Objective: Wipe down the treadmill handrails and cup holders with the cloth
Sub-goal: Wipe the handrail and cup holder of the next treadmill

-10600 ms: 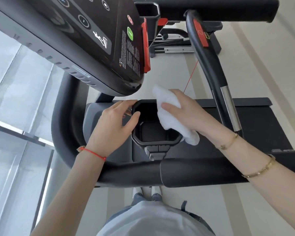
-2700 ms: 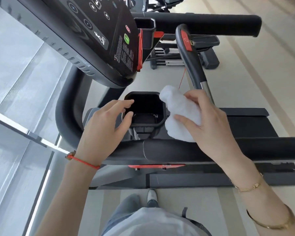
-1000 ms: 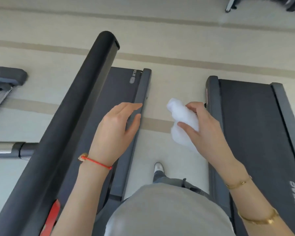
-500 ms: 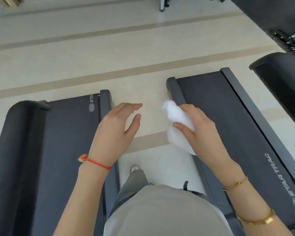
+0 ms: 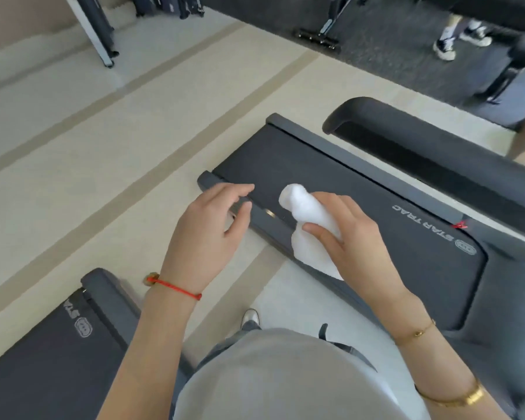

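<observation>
Right hand clutching white cloth, left hand loose, fingers relaxed, holding nothing.

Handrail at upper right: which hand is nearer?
Right. The right hand, gripping the cloth, is closer to the handrail; the left hand is farther left, holding nothing.

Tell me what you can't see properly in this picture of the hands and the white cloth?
All in the head view:
- Cup holders and console: out of frame, cut off beyond the edges.
- White cloth: its far side is hidden by the right hand gripping it.
- Right treadmill's handrail: runs off the right edge.
- Left treadmill deck: cut by the bottom-left corner.
- Person's sneakers at top: blurred, body cut off.
</observation>
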